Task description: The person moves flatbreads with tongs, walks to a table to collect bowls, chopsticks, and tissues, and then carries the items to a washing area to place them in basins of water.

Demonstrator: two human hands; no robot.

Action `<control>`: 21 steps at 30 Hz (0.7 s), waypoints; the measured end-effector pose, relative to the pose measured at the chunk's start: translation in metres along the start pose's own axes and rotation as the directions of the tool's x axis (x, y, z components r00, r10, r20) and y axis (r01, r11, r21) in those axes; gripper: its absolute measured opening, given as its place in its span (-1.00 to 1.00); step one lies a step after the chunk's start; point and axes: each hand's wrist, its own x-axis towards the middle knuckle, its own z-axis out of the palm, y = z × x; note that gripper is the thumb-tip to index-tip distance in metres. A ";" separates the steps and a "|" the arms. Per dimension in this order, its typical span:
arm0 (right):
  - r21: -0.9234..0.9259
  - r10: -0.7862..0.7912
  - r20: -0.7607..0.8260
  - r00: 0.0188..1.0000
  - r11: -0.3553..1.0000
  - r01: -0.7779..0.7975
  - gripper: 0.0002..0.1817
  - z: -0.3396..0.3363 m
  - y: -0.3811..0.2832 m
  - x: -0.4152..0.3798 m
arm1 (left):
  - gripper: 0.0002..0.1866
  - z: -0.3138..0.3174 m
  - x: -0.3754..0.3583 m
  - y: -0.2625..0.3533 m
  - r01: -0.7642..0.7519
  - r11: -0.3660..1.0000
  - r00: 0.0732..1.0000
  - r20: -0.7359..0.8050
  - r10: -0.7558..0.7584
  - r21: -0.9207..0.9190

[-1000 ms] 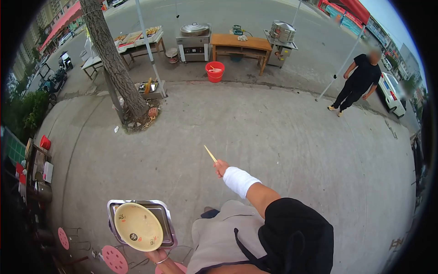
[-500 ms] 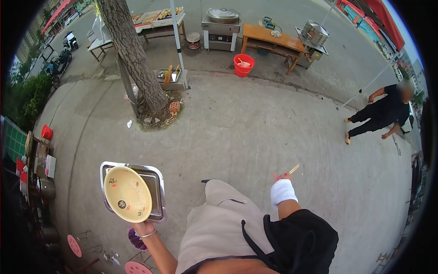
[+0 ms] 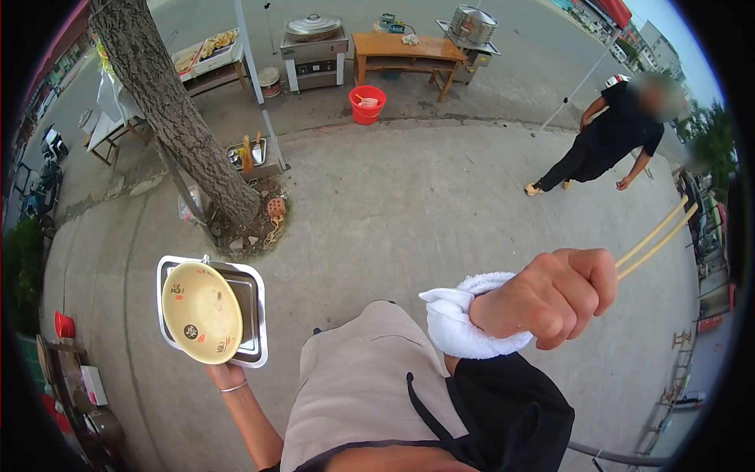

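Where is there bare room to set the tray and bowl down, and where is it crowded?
The wooden table top is mostly bare, between the steel cooker and the steamer pot. The pavement between the tree and the bystander is open. Crowded: the food stall and the tree base. The left hand holds tray and bowl; the right hand grips chopsticks.

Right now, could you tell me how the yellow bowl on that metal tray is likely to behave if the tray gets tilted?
The bowl looks smooth and rests loose on the shiny metal tray, so it would probably slide. It seems empty, so likely light. The left hand grips only the tray's near edge, so the load may tip easily.
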 end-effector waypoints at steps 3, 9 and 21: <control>-0.058 0.068 0.039 0.997 0.996 -0.066 -0.85 0.024 0.052 0.006 | -0.55 -0.004 0.030 0.030 0.012 0.998 0.998 0.056 -0.016 0.065; -0.028 0.134 0.076 0.988 0.991 -0.132 -0.88 0.036 0.113 0.008 | -0.55 -0.030 0.056 0.057 0.038 0.994 0.990 0.129 -0.051 0.105; 0.122 0.269 0.028 0.963 0.955 -0.271 -0.79 0.034 0.109 0.017 | -0.52 -0.024 0.045 0.069 0.008 0.997 0.995 0.098 -0.015 0.071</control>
